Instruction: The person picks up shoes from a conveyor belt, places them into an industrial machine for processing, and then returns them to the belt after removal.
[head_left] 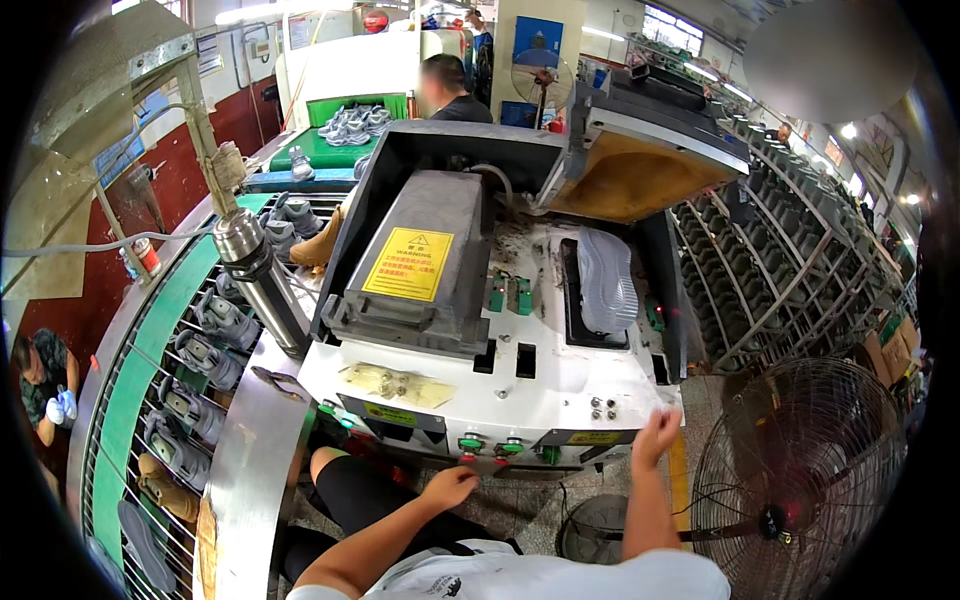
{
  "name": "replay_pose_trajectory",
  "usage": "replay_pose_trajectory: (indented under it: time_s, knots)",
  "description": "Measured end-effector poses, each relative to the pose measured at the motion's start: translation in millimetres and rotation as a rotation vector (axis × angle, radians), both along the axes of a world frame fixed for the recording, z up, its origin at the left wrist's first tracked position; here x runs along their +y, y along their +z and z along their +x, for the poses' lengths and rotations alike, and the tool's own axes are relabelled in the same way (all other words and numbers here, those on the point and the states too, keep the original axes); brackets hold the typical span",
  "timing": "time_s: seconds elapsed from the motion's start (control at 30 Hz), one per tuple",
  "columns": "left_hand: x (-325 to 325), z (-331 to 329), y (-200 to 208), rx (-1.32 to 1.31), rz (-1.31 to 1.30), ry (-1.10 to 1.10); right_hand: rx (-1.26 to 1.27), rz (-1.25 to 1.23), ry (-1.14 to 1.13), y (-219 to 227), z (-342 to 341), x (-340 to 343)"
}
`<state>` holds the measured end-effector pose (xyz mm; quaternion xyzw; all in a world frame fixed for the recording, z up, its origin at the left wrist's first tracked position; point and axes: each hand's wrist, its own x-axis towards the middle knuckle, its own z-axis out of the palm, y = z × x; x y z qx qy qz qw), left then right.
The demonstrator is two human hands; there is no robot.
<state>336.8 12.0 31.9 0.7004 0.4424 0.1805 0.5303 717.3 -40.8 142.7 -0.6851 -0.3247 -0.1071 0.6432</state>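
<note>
A white two-station press machine (570, 385) stands in front of me. My left hand (452, 487) is low at its front panel, fingers curled, close to a red button (468, 459) and below a green button (470, 442); contact cannot be made out. My right hand (657, 432) is raised in a loose fist at the machine's right front corner, with nothing visible in it. On the right station's black pad (574, 300) lies a pale grey shoe sole (606, 280), tread up. Above that station the hinged lid (650, 165) is raised. A dark cover (425, 240) sits over the left station.
At left, a roller conveyor (125, 400) carries several shoes (190, 405) and a loose sole (145, 545). A steel flask (260, 275) stands beside the machine. A large fan (790, 470) and shoe racks (770, 250) are at right. Co-workers (50, 380) are at left and behind.
</note>
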Motion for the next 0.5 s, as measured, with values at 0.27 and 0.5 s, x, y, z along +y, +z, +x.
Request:
replay_pose_trajectory:
  time_s: [0.27, 0.5]
  knots:
    - [24, 83, 15, -0.073, 0.073, -0.127, 1.625, 0.351, 0.224, -34, 23, -51]
    - [2, -101, 11, -0.022, 0.042, 0.566, 1.058, -0.409, 0.523, -115, -76, -42]
